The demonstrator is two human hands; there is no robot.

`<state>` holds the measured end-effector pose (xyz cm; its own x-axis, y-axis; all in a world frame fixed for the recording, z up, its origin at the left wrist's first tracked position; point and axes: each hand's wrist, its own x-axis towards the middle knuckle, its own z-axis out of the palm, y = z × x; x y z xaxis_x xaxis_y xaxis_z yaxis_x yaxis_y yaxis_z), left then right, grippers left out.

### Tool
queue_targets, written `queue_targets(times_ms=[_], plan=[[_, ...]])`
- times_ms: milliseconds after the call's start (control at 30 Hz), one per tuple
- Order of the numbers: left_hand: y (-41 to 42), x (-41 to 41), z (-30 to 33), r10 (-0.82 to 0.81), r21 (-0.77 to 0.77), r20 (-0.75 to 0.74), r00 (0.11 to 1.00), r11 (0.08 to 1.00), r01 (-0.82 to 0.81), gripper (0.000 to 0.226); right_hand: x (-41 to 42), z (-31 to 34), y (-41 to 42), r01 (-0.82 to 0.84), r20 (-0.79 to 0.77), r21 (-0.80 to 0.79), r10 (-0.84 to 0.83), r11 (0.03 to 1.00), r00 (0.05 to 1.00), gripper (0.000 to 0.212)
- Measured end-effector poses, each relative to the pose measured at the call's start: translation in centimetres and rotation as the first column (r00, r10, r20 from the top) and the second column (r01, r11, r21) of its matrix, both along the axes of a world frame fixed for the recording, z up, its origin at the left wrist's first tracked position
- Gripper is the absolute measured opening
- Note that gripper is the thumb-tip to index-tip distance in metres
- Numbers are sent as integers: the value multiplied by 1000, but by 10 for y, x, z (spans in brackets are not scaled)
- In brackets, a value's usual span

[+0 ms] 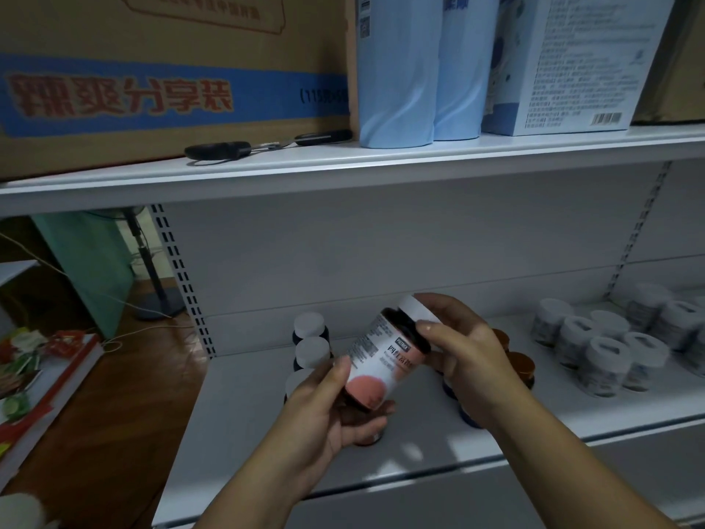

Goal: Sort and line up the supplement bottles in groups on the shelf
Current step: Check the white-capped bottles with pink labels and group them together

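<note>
Dark plastic or glass, I cannot tell which, makes up the bottle [375,360], so it should be rigid and will not give under the fingers; it looks light enough for 1 hand, a guess from how loosely it is carried. Its glossy label may be a little slippery, so the body is the safest place to grip, not the cap, which could turn. It is held tilted in the air above the front of the lower shelf [244,425], cap up and away from the person. The left hand [328,410] cups its base, thumb curled over the label. The right hand [463,351] pinches the neck just below the white cap [414,305]. The label is white with dark print and a salmon-pink disc low down. On the lower shelf, left of the bottle, stands a row of white-capped dark bottles [311,339]; behind the right hand sit brown-lidded ones [519,366]; further right is a cluster of clear-looking jars [602,347] with white lids
</note>
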<state>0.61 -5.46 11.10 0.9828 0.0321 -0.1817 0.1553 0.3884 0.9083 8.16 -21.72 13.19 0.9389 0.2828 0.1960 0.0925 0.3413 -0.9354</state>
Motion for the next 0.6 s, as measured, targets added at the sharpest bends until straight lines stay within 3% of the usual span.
queue_targets(times_ms=[67,133,233,333,400,500,600], plan=[[1,5,0,37,-54,-21,999,998,-38,42,-11,1,2,81,119,-58,-74,995,990,51],[0,10,1,68,-61,-23,997,996,-69,41,-28,1,7,229,295,-242,-153,943,943,64],[-3,13,5,69,-35,-13,998,997,-70,36,-46,0,16,451,630,-334,-160,828,760,55],[-4,12,4,3,-19,-28,1000,1000,-4,32,-50,3,19,533,731,-329,-148,780,666,53],[-2,10,3,-61,-5,-96,993,998,61,36,-45,15,16,491,621,-417,-155,765,768,50],[-2,5,4,-222,-33,-229,948,975,220,53,-14,36,9,176,187,-586,-79,791,979,41],[-2,2,6,-325,-142,-251,912,944,298,66,20,39,12,-55,-139,-627,-42,777,989,47]])
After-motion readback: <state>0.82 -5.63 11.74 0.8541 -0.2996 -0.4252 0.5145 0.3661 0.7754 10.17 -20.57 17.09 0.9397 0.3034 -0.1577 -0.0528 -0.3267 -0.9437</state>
